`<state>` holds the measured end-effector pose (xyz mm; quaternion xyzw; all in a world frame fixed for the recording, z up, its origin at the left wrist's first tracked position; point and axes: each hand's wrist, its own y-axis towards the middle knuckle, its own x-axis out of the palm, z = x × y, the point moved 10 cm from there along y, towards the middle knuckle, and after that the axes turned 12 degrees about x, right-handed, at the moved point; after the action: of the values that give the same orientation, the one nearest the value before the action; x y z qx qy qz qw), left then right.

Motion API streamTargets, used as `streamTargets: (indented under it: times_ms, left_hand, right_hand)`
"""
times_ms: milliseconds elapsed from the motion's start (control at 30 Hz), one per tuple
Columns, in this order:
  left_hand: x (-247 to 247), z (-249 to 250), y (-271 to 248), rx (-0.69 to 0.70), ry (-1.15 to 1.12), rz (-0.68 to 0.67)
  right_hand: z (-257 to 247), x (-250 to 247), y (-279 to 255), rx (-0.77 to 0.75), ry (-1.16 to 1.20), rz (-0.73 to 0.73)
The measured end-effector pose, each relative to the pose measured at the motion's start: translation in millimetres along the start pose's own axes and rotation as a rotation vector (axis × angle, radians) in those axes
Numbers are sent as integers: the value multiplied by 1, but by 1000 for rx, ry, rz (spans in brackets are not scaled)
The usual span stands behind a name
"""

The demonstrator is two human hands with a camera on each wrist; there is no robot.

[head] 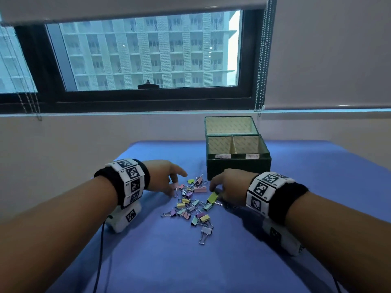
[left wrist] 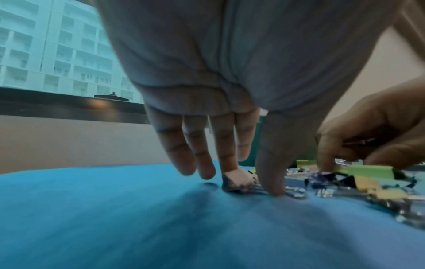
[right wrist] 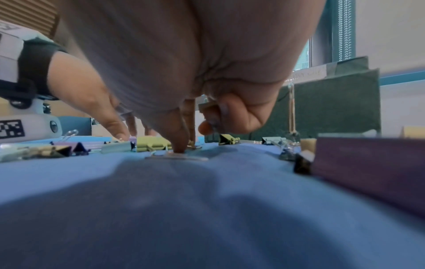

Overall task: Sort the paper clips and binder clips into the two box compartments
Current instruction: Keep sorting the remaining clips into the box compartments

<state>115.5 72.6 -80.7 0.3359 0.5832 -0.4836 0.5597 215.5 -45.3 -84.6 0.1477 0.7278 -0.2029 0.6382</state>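
Note:
A pile of pastel binder clips (head: 192, 205) lies on the blue cloth (head: 169, 261), in front of a dark green box (head: 239, 169) with two labelled compartments and an open lid. At the pile's left edge, my left hand (head: 174, 187) reaches down. Its finger and thumb pinch a pink binder clip (left wrist: 239, 179) that sits on the cloth. My right hand (head: 213, 190) is at the pile's right edge, fingers curled, and a thin metal paper clip (left wrist: 358, 142) shows inside them. Its thumb tip (right wrist: 179, 148) presses the cloth beside a green binder clip (head: 212, 197), with another paper clip (right wrist: 177, 157) lying flat just in front.
The box (right wrist: 333, 109) stands just behind my right hand. A purple binder clip (right wrist: 368, 172) lies close to the right wrist camera. A cable (head: 101, 240) trails from my left wrist. A wall and a window are behind the table.

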Motion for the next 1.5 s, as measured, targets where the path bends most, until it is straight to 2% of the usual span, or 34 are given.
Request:
streamTargets:
  times_ms: [200, 333, 467, 600, 667, 800, 933, 1000, 1167, 1267, 1333, 1400, 1500]
  left_hand:
    - [-27, -8, -7, -15, -18, 270]
    - [-24, 0, -4, 30, -19, 274]
    - [-29, 2, -1, 29, -52, 338]
    - [-13, 6, 9, 53, -41, 216]
    - [-11, 7, 11, 61, -13, 210]
    - [-14, 9, 11, 77, 25, 245]
    - [-16, 3, 12, 65, 57, 270]
    - [-18, 2, 11, 66, 51, 289]
    - [-32, 0, 6, 83, -2, 414]
    - [-37, -1, 7, 94, -50, 462]
    - [-40, -3, 11, 86, -70, 470]
    - [-50, -4, 13, 57, -93, 502]
    - [-79, 1, 20, 31, -158, 643]
  right_hand:
    - [-3, -9, -4, -32, 4, 84]
    - [-3, -15, -5, -19, 20, 126]
    - [-1, -18, -4, -8, 42, 151]
    - [-2, -23, -5, -6, 43, 174]
    - [-2, -27, -7, -9, 46, 205]
    - [-1, -45, -6, -4, 102, 300]
    - [19, -90, 10, 142, 150, 425]
    - [23, -113, 20, 164, 180, 460]
    - [29, -137, 26, 106, 296, 408]
    - [45, -142, 2, 48, 336, 480]
    - [59, -131, -16, 28, 255, 441]
    - [80, -107, -32, 50, 127, 311]
    - [131, -63, -51, 218, -120, 98]
